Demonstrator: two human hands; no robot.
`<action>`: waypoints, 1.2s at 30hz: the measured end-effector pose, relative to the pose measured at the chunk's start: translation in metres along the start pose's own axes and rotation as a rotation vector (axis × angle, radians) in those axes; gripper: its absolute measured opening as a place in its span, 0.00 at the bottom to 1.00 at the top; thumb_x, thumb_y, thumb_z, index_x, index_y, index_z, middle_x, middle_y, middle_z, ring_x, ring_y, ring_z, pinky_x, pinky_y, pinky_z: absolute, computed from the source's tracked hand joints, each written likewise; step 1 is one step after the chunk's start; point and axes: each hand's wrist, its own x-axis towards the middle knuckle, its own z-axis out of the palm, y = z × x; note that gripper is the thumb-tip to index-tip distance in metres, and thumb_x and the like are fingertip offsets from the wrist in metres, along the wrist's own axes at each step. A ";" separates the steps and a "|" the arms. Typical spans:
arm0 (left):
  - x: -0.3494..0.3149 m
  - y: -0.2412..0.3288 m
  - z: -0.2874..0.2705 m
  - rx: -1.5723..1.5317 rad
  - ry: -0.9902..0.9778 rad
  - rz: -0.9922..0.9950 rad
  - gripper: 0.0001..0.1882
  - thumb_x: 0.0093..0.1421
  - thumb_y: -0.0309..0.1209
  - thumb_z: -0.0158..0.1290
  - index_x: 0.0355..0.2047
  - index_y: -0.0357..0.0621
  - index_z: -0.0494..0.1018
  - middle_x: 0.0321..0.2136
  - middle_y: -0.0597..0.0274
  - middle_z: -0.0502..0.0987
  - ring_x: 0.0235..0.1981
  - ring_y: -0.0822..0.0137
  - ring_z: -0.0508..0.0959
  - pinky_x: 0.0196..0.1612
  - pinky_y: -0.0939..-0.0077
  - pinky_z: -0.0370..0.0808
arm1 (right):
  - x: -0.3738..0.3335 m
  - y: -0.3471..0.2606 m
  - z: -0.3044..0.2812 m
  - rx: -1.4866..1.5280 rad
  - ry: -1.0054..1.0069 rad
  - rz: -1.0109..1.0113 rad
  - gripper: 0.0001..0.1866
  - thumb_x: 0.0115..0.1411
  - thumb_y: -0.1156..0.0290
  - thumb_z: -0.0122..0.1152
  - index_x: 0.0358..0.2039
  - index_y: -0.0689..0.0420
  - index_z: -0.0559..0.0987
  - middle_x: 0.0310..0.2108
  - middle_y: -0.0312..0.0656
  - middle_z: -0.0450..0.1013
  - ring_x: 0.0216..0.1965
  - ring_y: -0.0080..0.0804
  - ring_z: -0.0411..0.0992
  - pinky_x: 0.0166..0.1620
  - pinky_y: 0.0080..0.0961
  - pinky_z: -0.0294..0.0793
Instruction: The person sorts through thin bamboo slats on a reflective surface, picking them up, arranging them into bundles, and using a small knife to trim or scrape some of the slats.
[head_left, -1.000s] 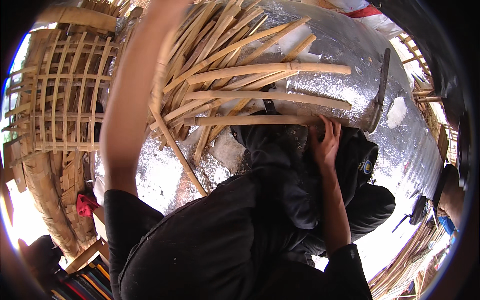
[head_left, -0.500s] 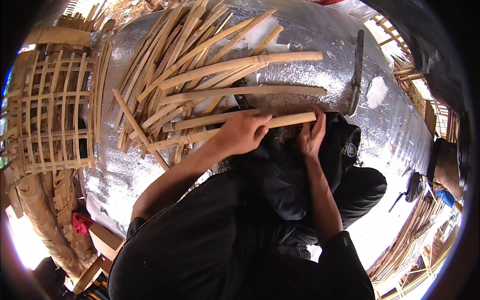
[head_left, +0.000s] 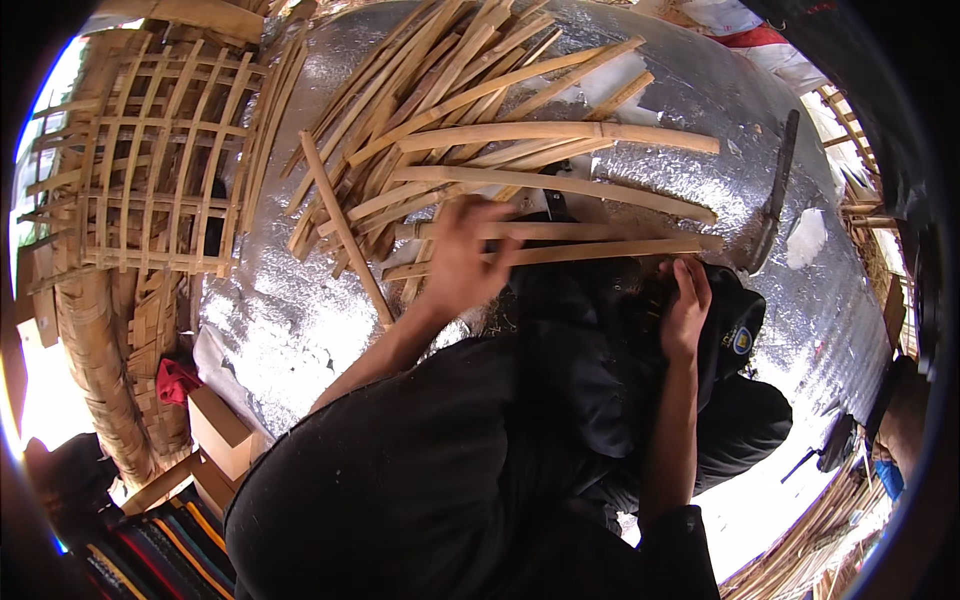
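A split bamboo strip (head_left: 610, 250) lies crosswise before me, nearest of several roughly parallel strips. Over its left part hovers my left hand (head_left: 462, 262), fingers spread and somewhat blurred, gripping nothing that I can see. My right hand (head_left: 686, 310) is just below the strip's right end, its fingers loosely bent upward and apart from the thumb. Whether those fingertips touch the strip is hard to make out. Just beyond lies another bamboo strip (head_left: 560, 181), slightly bowed. Dark cloth (head_left: 575, 330) covers my lap beneath the hands.
A heap of bamboo strips (head_left: 420, 90) lies on the silvery sheet (head_left: 270, 350). To the right is a long dark blade-like tool (head_left: 778, 190). A woven bamboo lattice (head_left: 165, 160) stands at left, near a cardboard box (head_left: 220, 430) and red cloth (head_left: 177, 381).
My left hand has come off the bamboo strip and moved left with its fingers spreading. My right hand has dropped from the strip's end. The whole view has shifted.
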 end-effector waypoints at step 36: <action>-0.034 -0.100 -0.093 -0.416 0.313 -0.919 0.14 0.66 0.30 0.59 0.50 0.39 0.73 0.33 0.65 0.75 0.27 0.74 0.75 0.28 0.78 0.69 | 0.016 0.010 0.005 0.015 0.138 0.256 0.20 0.73 0.59 0.57 0.55 0.63 0.77 0.48 0.37 0.77 0.47 0.26 0.73 0.52 0.27 0.71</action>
